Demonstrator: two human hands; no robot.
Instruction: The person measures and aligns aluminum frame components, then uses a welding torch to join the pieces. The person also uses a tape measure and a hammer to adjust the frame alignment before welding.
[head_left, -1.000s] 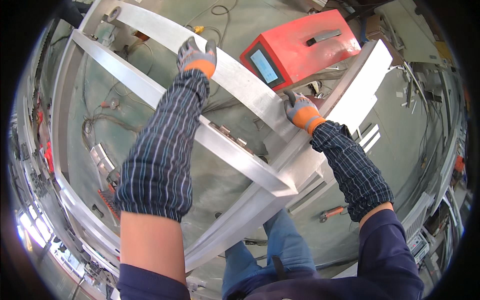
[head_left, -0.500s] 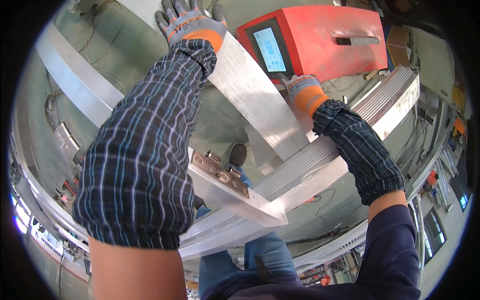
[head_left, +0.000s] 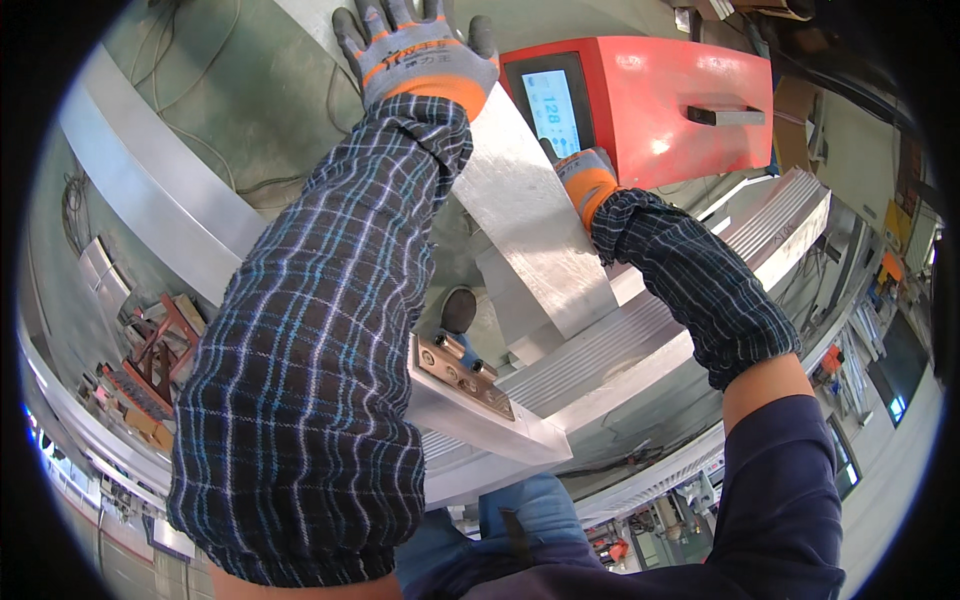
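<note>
Left hand (head_left: 425,62) spread over metal bar (head_left: 525,200), flat, silvery, brushed, right hand (head_left: 582,176), grip unclear

The left head-worn fisheye camera looks steeply down, close above the plaid left sleeve (head_left: 310,340). Its wide view reaches the red screen-fronted machine (head_left: 660,115) at far right.

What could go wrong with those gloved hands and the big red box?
The right hand is close to the lit screen of the red machine, so it might press the wrong spot. The left hand is over the wide metal bar; if the bar shifted, it might get pinched. Loose cables on the floor could perhaps trip someone.
</note>
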